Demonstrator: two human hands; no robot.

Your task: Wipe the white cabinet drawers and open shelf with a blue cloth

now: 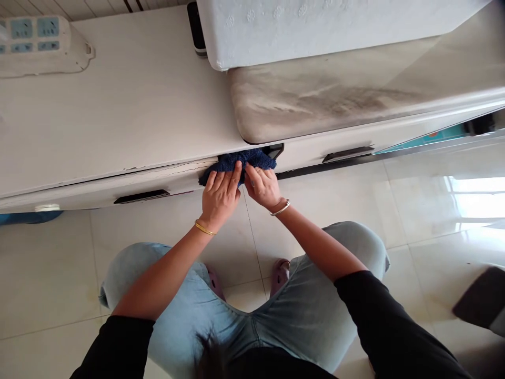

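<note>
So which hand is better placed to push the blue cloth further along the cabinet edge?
Probably the left hand: it lies flat on the cloth, fingers spread over its middle. The right hand only presses the cloth's right part with its fingertips, close under the dusty appliance.

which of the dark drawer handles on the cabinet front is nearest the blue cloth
The middle handle, partly hidden right beside the blue cloth. The other two sit well off toward either end.

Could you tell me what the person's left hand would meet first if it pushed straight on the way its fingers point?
The left hand already lies on the dark blue cloth; straight on, it would likely press it against the white cabinet's front edge.
</note>
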